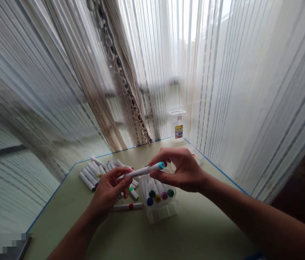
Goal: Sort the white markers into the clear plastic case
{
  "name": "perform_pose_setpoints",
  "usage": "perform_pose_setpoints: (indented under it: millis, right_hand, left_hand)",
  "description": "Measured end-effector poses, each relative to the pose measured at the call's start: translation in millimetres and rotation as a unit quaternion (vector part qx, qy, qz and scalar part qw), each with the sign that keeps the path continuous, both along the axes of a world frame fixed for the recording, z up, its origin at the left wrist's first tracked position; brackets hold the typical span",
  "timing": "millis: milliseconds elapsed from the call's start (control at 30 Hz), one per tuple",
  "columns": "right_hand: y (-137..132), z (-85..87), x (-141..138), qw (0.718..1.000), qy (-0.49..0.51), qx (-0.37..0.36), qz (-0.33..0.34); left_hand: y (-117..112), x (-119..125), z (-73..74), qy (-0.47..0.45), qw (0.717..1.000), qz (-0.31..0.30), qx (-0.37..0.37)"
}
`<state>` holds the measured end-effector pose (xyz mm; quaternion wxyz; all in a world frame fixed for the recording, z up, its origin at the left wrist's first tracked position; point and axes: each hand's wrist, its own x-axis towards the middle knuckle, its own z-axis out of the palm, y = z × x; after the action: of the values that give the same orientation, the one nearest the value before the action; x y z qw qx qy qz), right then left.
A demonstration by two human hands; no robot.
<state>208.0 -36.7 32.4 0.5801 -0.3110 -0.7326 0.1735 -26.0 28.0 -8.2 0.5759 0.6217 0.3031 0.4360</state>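
Note:
A white marker with a light blue end is held nearly level between both hands, tilted up to the right. My left hand pinches its left end. With thumb and fingers, my right hand grips it near the blue end. Below the right hand stands a clear plastic case holding several markers, their blue, yellow, pink and green ends facing me. Under the left hand a white marker with a red band lies flat. Close by is a green-ended marker.
More white markers lie in a loose pile at the left of the green table. A clear case with a yellow label stands at the far corner. String curtains hang behind the blue table edge.

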Motion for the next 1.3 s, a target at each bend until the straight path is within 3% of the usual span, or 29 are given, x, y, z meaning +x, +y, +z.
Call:
perform_pose_setpoints:
  millis: [600, 700, 933, 1067, 1300]
  right_hand:
    - [1.5, -3.1, 1.7, 1.0, 0.005, -0.006, -0.011]
    - [5.8, -6.9, 5.4, 0.998, 0.036, -0.051, -0.024]
    - [23.6, -20.4, 17.4, 0.964, 0.142, -0.22, 0.037]
    - [25.4, -21.7, 15.8, 0.938, 0.179, -0.293, 0.043]
    - [20.8, -18.0, 11.0, 0.91, 0.212, -0.356, 0.015]
  left_hand:
    - [-3.6, 2.8, 2.3, -0.001, 0.999, 0.033, 0.005]
    - [-6.2, 2.9, 4.5, -0.005, 0.999, 0.047, 0.018]
    - [-30.2, 8.3, 22.7, -0.035, 0.994, 0.078, 0.071]
    - [-40.2, 10.9, 27.2, -0.027, 0.992, 0.062, 0.11]
    - [-42.5, 10.5, 27.2, -0.029, 0.994, 0.029, 0.099]
